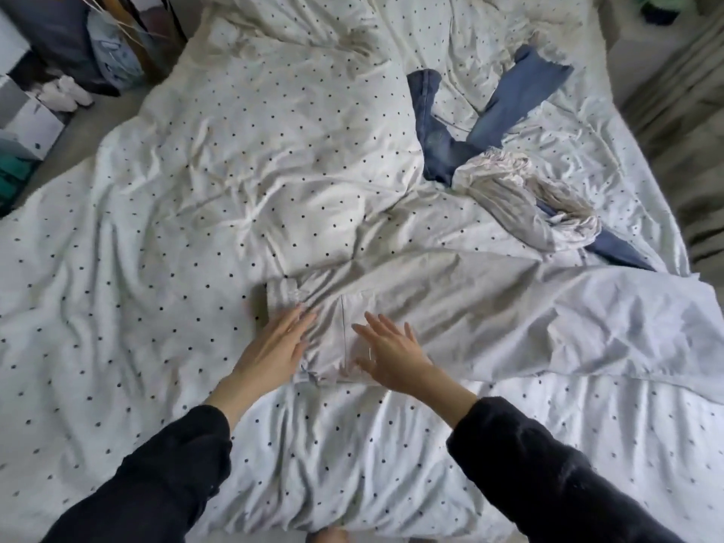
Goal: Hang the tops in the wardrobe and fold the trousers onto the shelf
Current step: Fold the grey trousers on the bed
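**White trousers being smoothed flat; jeans and a top wait behind**

Nearest, at six o'clock, both hands lie flat on a pair of white trousers (pixel 450 319) spread across the polka-dot duvet (pixel 196 190). The left hand (pixel 274 346) presses the waistband end with straight fingers; the right hand (pixel 391 354) rests just beside it, fingers spread. Neither grip closes on the cloth, both are open. The legs run off toward three o'clock, still full length, so I judge folding has only begun with the smoothing.

Farther off, toward one o'clock, a crumpled pale garment (pixel 521 194), perhaps a top, lies over a pair of blue jeans (pixel 505 107). Both look untouched.

No hanger, wardrobe or shelf appears, so nothing shows as put away; most of the task seems left. How many tops were already hung cannot be told. The heap at ten o'clock beside the bed (pixel 58 52) is too dim to identify, and the pale garment's shape is lost in its folds.
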The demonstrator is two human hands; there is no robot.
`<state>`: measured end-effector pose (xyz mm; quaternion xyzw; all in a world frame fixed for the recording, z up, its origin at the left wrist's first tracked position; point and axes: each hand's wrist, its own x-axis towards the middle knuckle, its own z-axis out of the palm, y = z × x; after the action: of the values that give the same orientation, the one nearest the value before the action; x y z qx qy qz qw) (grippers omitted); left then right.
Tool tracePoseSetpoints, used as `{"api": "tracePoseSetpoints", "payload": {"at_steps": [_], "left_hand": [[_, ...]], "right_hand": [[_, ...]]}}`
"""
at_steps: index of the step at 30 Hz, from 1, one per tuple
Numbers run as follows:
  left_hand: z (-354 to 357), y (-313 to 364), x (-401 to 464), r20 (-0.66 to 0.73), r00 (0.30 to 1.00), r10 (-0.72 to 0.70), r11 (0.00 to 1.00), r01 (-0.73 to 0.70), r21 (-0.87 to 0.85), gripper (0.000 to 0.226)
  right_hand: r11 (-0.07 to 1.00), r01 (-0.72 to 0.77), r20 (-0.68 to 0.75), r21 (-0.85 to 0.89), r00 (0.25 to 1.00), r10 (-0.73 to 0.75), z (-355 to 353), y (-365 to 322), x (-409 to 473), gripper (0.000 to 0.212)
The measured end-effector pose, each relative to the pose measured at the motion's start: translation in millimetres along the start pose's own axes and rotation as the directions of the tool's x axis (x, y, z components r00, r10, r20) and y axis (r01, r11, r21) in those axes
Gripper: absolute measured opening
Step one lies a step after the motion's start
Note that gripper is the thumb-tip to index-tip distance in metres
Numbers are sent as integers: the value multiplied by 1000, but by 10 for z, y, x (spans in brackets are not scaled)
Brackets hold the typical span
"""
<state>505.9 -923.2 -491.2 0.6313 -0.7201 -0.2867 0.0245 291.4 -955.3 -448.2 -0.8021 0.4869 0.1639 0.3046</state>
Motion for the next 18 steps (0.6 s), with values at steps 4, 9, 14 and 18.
{"api": "tracePoseSetpoints", "payload": {"at_steps": [4,9,14,18], "left_hand": [[309,332,286,105,992,-72,983,53,176,62],[616,989,486,-24,993,113,991,-111,72,64],[970,2056,726,-68,908,414,892,-390,228,67],[1401,2982,991,-19,853,521,783,-469,409,68]], "right_hand": [[997,-74,-95,38,992,78,9,308,-32,56],[970,-238,-232,49,942,243,22,1157,-443,57],[903,-379,-323,202,845,427,42,2259,-1074,54],[863,-465,-314,198,804,505,180,3147,-1603,59]]}}
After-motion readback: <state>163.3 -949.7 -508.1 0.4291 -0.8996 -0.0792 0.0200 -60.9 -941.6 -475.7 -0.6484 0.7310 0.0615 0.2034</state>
